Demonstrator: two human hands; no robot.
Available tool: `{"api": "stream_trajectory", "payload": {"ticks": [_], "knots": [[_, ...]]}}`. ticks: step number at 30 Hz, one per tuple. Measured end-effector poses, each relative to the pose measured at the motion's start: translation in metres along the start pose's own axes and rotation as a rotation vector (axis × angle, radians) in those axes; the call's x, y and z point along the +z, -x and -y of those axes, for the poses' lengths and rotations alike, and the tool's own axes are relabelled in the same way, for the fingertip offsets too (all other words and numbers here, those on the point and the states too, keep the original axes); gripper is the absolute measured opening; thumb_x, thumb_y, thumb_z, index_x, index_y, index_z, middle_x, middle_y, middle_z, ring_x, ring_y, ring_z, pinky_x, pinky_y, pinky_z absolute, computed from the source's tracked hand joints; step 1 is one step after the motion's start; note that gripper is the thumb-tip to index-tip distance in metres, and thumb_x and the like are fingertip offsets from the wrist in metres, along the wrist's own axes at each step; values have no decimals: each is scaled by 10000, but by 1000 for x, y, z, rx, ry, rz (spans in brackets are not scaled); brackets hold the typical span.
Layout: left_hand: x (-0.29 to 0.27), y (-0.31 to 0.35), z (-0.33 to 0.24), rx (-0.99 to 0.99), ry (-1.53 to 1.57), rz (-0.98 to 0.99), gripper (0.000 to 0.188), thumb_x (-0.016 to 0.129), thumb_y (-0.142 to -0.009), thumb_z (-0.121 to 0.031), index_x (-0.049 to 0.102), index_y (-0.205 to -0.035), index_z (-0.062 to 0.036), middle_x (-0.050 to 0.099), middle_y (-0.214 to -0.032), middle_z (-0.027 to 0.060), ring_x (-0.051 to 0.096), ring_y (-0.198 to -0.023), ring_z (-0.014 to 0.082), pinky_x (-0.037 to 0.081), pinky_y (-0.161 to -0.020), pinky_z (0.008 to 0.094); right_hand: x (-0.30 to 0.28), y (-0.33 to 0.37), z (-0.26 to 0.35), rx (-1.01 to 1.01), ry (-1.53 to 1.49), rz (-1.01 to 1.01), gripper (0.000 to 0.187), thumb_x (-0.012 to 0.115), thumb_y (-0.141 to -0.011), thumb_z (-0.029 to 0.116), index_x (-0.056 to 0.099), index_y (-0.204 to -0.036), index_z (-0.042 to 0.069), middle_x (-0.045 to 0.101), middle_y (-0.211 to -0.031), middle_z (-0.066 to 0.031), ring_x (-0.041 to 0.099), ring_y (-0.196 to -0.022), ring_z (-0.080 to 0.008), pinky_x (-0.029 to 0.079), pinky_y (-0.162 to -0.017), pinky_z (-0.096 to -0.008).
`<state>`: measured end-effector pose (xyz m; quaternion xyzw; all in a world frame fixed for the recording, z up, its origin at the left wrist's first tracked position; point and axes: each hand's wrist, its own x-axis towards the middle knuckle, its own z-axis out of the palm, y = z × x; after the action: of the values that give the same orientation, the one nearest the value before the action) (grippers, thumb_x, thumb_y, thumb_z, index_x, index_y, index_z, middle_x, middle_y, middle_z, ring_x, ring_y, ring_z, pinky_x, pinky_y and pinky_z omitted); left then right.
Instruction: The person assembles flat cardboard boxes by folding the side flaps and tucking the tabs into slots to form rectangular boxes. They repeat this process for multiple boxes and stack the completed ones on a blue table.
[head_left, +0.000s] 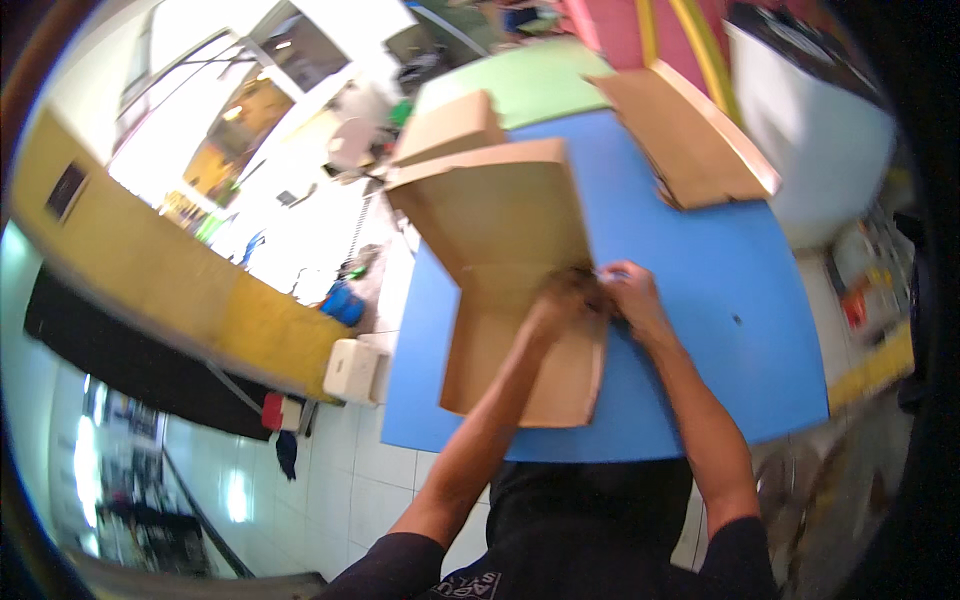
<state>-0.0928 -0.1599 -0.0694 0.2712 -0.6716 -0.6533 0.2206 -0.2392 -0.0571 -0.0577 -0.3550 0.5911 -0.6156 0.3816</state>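
An open brown cardboard box lies on the blue table, its lid raised at the far side. My left hand reaches inside, at the right-hand corner where lid and base meet. Motion smears its fingers, and a dark patch shows around them. Just outside the same corner is my right hand, its fingers pinched together close to the cardboard edge. Something small and pale shows at those fingertips, too blurred to name.
Behind the raised lid stands another cardboard box. A flattened cardboard piece lies at the table's far right, by a white bin-like container. A green surface adjoins the far edge. A white stool stands left of the table.
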Motion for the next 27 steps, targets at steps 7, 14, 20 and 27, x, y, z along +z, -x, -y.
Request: {"api": "stream_trajectory", "payload": {"ticks": [7, 14, 20, 27], "knots": [[14, 3, -9, -194, 36, -199, 129, 659, -894, -86, 704, -1004, -36, 700, -860, 57, 632, -698, 145, 505, -589, 281, -6, 1, 9, 135, -1, 8, 200, 674, -907, 81, 633, -1080, -12, 659, -742, -42, 603, -624, -113, 471, -526, -261], [21, 5, -2, -78, 342, -154, 91, 636, -901, -89, 680, -903, -10, 631, -718, 57, 592, -584, 132, 479, -500, 268, -14, -1, 7, 164, -132, 69, 317, 753, -856, 84, 608, -1109, -37, 664, -783, -52, 619, -642, -117, 498, -538, -266], [12, -8, 7, -211, 162, -68, 171, 610, -919, -23, 659, -1083, -35, 672, -945, 55, 630, -737, 153, 529, -555, 294, -15, 1, 16, 172, -48, 104, 468, 798, -856, 176, 567, -1201, -40, 671, -848, -85, 649, -688, -142, 556, -574, -281], [26, -11, 6, -138, -249, -265, 269, 681, -864, -209, 706, -1046, -12, 718, -926, 190, 720, -791, 310, 573, -653, 408, -17, 34, 36, 204, 97, 210, 584, 793, -864, 244, 530, -1316, -15, 668, -941, -120, 665, -784, -174, 598, -599, -311]]}}
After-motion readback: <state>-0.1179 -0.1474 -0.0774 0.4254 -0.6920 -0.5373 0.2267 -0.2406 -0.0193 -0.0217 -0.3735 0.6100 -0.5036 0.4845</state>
